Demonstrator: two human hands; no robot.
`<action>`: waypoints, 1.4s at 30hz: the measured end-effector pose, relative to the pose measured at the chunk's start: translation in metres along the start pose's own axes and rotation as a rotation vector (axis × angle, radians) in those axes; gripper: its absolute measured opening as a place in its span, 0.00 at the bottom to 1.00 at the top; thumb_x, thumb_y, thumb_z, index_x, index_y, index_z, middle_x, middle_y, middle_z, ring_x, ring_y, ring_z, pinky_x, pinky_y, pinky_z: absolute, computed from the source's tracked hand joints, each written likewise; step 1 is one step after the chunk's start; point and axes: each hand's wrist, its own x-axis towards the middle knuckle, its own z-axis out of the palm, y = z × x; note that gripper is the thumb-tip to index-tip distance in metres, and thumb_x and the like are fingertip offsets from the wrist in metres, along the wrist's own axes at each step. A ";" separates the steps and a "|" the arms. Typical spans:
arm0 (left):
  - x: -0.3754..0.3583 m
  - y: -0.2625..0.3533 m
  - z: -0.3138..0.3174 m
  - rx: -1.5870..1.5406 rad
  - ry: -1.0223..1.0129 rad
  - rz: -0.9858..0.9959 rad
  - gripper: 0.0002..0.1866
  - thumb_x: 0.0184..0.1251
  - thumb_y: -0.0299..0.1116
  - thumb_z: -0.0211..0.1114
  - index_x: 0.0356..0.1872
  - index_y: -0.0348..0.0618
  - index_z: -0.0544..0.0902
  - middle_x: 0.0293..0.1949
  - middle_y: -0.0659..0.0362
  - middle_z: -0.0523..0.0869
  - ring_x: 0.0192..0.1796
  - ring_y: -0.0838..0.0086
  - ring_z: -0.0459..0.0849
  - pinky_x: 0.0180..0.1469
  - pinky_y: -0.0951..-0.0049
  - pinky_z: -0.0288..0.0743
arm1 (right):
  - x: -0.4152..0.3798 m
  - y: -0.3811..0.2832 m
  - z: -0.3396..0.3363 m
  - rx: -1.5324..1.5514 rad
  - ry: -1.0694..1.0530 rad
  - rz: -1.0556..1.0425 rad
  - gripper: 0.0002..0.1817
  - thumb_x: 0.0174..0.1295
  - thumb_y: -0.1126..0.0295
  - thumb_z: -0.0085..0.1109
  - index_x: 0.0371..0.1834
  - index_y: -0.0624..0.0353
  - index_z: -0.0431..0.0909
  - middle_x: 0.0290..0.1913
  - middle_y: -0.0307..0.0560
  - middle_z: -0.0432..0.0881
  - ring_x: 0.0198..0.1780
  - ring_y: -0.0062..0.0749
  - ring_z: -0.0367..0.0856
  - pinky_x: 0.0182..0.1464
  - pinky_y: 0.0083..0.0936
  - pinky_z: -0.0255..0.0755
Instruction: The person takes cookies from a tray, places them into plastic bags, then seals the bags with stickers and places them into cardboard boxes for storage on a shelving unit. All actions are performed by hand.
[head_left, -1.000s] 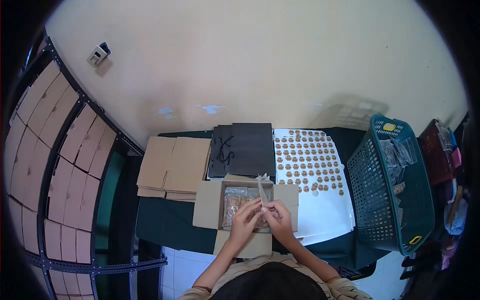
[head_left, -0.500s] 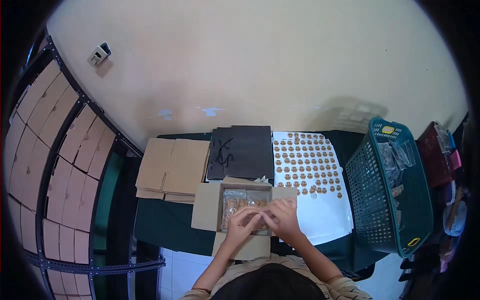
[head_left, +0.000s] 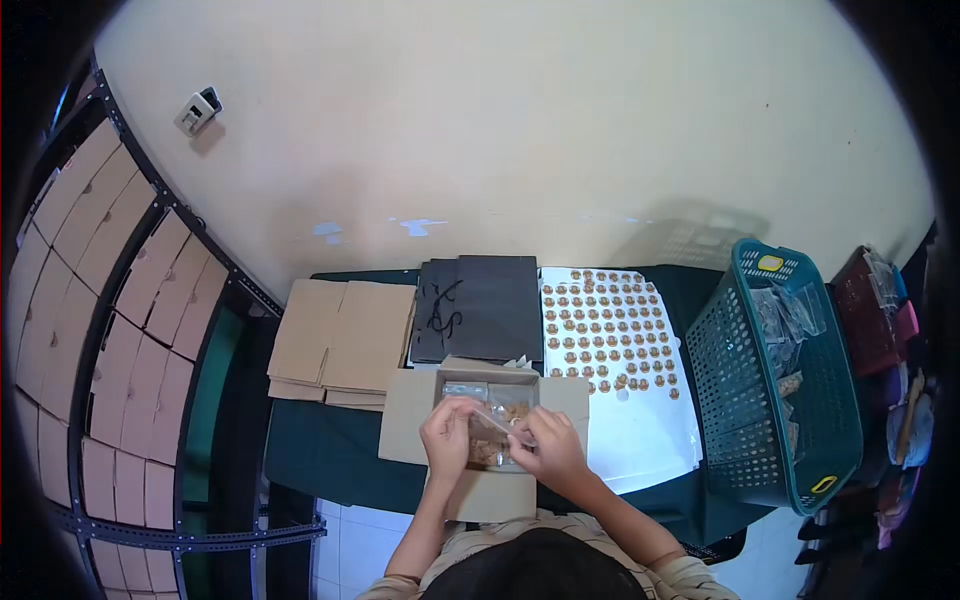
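Note:
An open cardboard box (head_left: 408, 412) stands in front of me with its flaps spread. Inside it lie small clear packets (head_left: 488, 454) with brown contents. Above the box, a clear plastic bag (head_left: 496, 421) is stretched between my two hands. My left hand (head_left: 446, 438) pinches its left end near the box's left wall. At the lower right end, the fingers of my right hand (head_left: 552, 446) are closed on the same bag. What the bag contains, if anything, I cannot make out.
Flat brown cartons (head_left: 345, 335) are stacked at left, black sheets (head_left: 498, 305) behind the box. To the right lies a white sheet of round stickers (head_left: 640, 440), then a green basket (head_left: 740, 400) holding plastic packets. A metal rack (head_left: 130, 310) with boxes stands far left.
My hands were close together over the box and have moved apart. The plastic bag now shows between them, pulled out slantwise.

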 end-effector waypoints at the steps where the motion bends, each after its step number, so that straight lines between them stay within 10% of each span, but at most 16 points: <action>1: 0.003 0.003 -0.001 -0.048 0.017 -0.029 0.10 0.64 0.29 0.57 0.27 0.32 0.79 0.29 0.55 0.83 0.34 0.73 0.79 0.40 0.75 0.71 | 0.000 0.000 -0.001 0.000 -0.001 0.000 0.07 0.46 0.71 0.59 0.24 0.57 0.70 0.26 0.41 0.72 0.30 0.35 0.73 0.36 0.29 0.63; 12: 0.012 0.004 0.005 -0.145 -0.035 -0.081 0.14 0.69 0.36 0.52 0.29 0.36 0.74 0.29 0.60 0.77 0.35 0.79 0.74 0.43 0.79 0.69 | -0.007 0.005 -0.011 0.475 -0.127 0.167 0.07 0.53 0.74 0.59 0.34 0.64 0.75 0.32 0.43 0.74 0.36 0.26 0.75 0.40 0.21 0.68; 17: 0.030 0.006 0.011 -0.809 -0.019 -0.305 0.16 0.71 0.43 0.46 0.25 0.46 0.66 0.25 0.64 0.66 0.31 0.79 0.66 0.44 0.74 0.66 | -0.014 0.033 -0.010 1.009 -0.209 0.396 0.17 0.57 0.72 0.57 0.49 0.62 0.71 0.48 0.43 0.71 0.50 0.23 0.71 0.56 0.21 0.62; 19: 0.037 0.013 0.014 -1.255 -0.182 -0.464 0.14 0.72 0.39 0.45 0.24 0.46 0.65 0.23 0.65 0.66 0.28 0.79 0.64 0.39 0.76 0.63 | -0.012 0.039 -0.006 0.617 -0.128 0.290 0.20 0.58 0.71 0.59 0.53 0.62 0.69 0.51 0.45 0.71 0.47 0.25 0.74 0.50 0.22 0.68; 24: 0.049 -0.005 0.036 -1.775 -0.660 -0.563 0.15 0.70 0.45 0.45 0.33 0.45 0.71 0.29 0.62 0.73 0.33 0.77 0.71 0.45 0.73 0.67 | -0.011 0.037 -0.016 1.210 -0.507 0.485 0.27 0.55 0.71 0.62 0.57 0.67 0.65 0.49 0.42 0.76 0.49 0.21 0.73 0.54 0.21 0.66; 28: 0.038 0.028 0.030 -1.059 -0.345 -0.730 0.27 0.70 0.53 0.38 0.59 0.43 0.65 0.57 0.52 0.72 0.55 0.67 0.74 0.63 0.64 0.63 | -0.017 0.036 -0.017 1.292 -0.223 0.574 0.26 0.54 0.74 0.62 0.56 0.67 0.65 0.49 0.43 0.76 0.49 0.22 0.74 0.54 0.22 0.67; 35: -0.006 0.044 0.037 -0.417 -0.445 -0.228 0.23 0.67 0.34 0.56 0.58 0.31 0.65 0.53 0.55 0.73 0.55 0.77 0.72 0.57 0.77 0.66 | -0.005 0.021 -0.014 1.056 0.158 0.379 0.30 0.55 0.75 0.61 0.59 0.63 0.56 0.54 0.46 0.67 0.56 0.26 0.68 0.57 0.24 0.65; 42: 0.000 0.042 0.014 -0.423 -0.397 -0.255 0.23 0.65 0.30 0.58 0.58 0.29 0.67 0.48 0.54 0.78 0.47 0.77 0.77 0.51 0.78 0.71 | -0.002 0.014 -0.024 0.967 -0.019 0.385 0.23 0.59 0.75 0.56 0.56 0.65 0.61 0.50 0.47 0.72 0.52 0.26 0.72 0.54 0.24 0.67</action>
